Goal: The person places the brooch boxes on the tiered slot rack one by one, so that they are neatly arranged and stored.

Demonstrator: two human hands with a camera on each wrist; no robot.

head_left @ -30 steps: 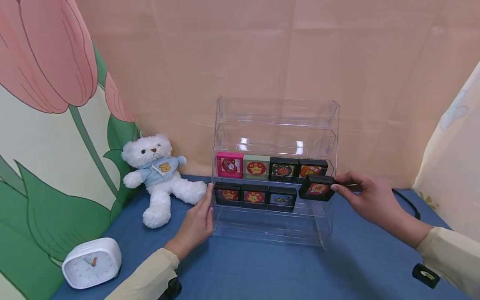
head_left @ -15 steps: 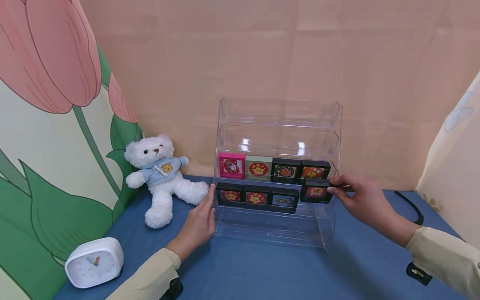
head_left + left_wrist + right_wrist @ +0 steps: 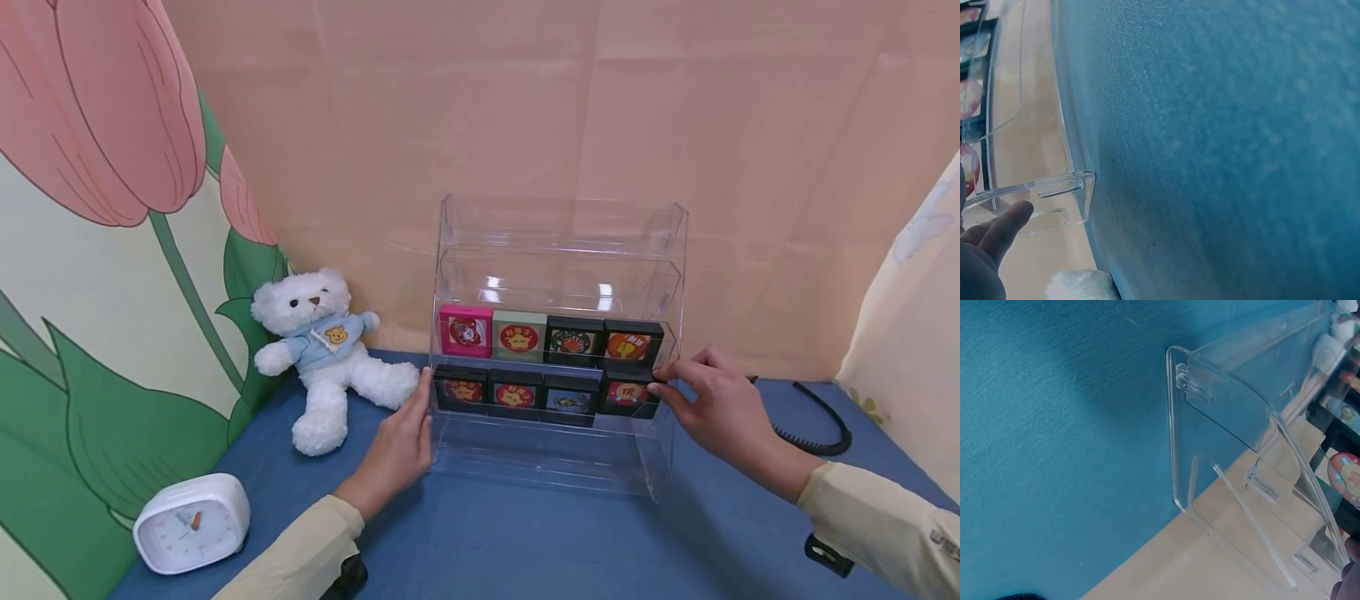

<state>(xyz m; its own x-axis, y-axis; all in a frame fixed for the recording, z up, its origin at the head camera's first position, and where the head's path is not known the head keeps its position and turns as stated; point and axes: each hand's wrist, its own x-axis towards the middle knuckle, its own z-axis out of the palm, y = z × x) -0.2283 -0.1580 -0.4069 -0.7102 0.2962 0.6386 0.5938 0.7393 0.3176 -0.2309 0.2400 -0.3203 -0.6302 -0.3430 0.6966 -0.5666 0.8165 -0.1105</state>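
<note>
A clear acrylic tiered display rack (image 3: pixel 558 279) stands upright on the blue cloth. My right hand (image 3: pixel 720 408) pinches the right edge of a small black box (image 3: pixel 628 393) with a red round emblem. That box sits at the right end of the rack's lower filled tier, slightly apart from three other black boxes (image 3: pixel 513 395). My left hand (image 3: pixel 393 458) rests straight fingers against the rack's left side. In the left wrist view, a fingertip (image 3: pixel 1013 219) lies along the clear side panel. Only fingertips (image 3: pixel 1349 575) of the right hand show in the right wrist view.
On the tier above sit a pink box (image 3: pixel 466 332), a green box (image 3: pixel 519 336) and two black ones (image 3: pixel 573 340). A white teddy bear (image 3: pixel 315 354) leans left of the rack. A white clock (image 3: pixel 192 525) stands front left; a black coiled cord (image 3: pixel 832 433) lies right.
My right hand has lowered the black box from in front of the rack into the lower tier's right end, turning it level. The left hand has kept its place on the rack's side.
</note>
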